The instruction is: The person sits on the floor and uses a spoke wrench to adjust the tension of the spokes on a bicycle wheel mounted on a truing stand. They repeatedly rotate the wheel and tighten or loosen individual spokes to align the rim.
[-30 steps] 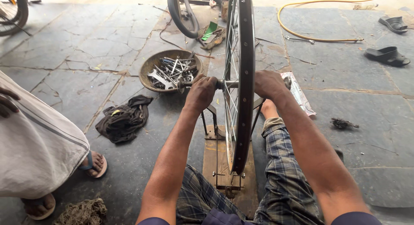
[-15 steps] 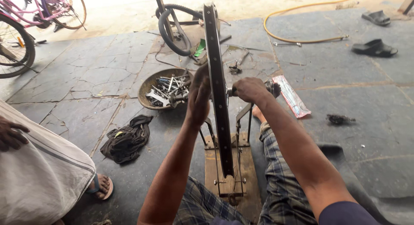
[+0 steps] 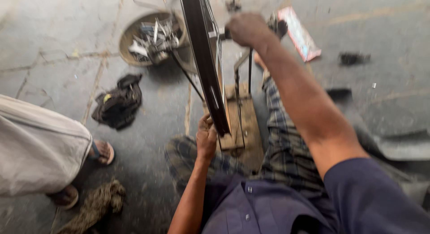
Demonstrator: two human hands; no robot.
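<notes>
Wheel rim stands upright in the wooden truing stand on the floor before me. My left hand has dropped from the hub to grip the rim's lower edge; my right hand stays closed around the axle end.

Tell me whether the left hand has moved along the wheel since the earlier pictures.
Yes. The left hand dropped from the hub to the wheel rim's bottom, near the wooden stand.

The tall black bicycle wheel runs off the top edge; blur perhaps hides what the metal pieces in the round brown bowl are.
</notes>
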